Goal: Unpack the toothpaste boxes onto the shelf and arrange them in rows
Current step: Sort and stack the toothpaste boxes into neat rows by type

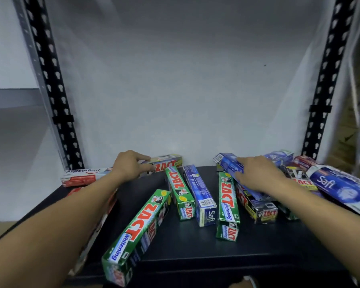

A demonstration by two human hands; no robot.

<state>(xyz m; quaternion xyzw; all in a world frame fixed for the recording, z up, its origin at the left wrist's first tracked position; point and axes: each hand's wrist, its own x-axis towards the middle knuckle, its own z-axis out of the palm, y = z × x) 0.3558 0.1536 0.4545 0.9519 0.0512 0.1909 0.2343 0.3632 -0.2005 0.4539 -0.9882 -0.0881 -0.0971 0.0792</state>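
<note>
Several toothpaste boxes lie scattered on the black shelf (195, 246). My left hand (129, 165) grips a grey Zact box (166, 162) lying sideways against the back wall. My right hand (256, 175) holds a blue Safi box (229, 165), tilted above a black Zact box (258, 206). A long green Zact Whitening box (137, 231) lies diagonally at the front left. Between my hands lie a short green Zact box (180, 192), a blue Safi box (200, 194) and a green Zact Whitening box (228, 196).
A red and white Pepsodent box (83, 176) lies at the back left. More Safi and Zact boxes (337, 183) are piled at the right edge. Black perforated uprights (56, 100) stand at both sides, with a white wall behind.
</note>
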